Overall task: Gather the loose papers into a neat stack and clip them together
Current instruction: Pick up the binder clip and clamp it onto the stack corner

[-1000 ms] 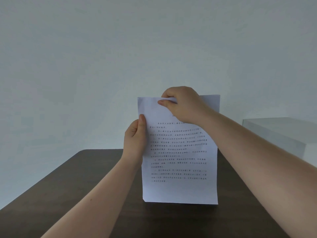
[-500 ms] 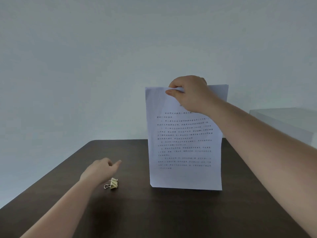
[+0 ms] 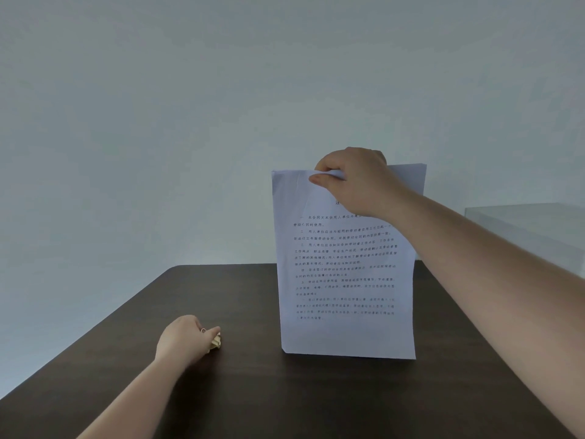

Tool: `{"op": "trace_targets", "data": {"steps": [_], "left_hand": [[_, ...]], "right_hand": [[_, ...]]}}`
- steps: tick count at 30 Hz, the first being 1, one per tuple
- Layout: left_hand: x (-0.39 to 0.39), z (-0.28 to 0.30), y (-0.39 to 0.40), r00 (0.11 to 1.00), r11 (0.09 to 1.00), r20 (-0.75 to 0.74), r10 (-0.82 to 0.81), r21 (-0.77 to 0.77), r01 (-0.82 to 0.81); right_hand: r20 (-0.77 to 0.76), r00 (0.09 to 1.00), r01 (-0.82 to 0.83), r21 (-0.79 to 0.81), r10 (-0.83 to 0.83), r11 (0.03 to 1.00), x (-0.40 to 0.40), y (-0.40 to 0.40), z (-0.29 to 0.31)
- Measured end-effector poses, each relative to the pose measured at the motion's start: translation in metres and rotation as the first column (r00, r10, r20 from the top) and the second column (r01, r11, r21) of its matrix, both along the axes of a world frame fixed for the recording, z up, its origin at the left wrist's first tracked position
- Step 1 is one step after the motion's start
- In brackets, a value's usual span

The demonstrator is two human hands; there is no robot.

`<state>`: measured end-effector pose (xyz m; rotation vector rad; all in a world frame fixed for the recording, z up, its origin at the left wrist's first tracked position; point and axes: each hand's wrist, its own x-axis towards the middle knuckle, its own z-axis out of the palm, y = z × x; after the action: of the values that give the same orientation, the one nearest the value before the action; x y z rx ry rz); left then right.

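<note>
My left hand [image 3: 182, 339] curls shut over the binder clip [image 3: 216, 341] (pinch its wire handles firmly) while my right hand [image 3: 354, 179] pinches the paper stack [image 3: 345, 270] upright on the table [image 3: 221, 391].

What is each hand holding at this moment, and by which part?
The right hand pinches the paper stack at its top edge, standing it upright on the table. The left hand closes on the binder clip on the table; which part cannot be told.

Two bare forearms were visible, without sleeves, watch or jewellery; the left hand [image 3: 182, 339] and right hand [image 3: 354, 179] wore no gloves.
</note>
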<state>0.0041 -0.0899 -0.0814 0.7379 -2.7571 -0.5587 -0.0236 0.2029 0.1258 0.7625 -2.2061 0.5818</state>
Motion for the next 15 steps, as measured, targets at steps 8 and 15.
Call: {"op": "trace_targets", "data": {"steps": [8, 15], "left_hand": [[-0.003, 0.010, 0.014, 0.990, 0.925, -0.133, -0.042, 0.369, 0.088], [0.005, 0.076, 0.051, 0.899, 0.216, -0.433, 0.062, 0.885, 0.411]], "right_hand": [[0.014, 1.000, -0.013, -0.011, 0.013, 1.000, -0.004, 0.004, -0.001], [0.018, 1.000, -0.019, -0.027, 0.019, 0.999, -0.005, 0.007, -0.003]]}}
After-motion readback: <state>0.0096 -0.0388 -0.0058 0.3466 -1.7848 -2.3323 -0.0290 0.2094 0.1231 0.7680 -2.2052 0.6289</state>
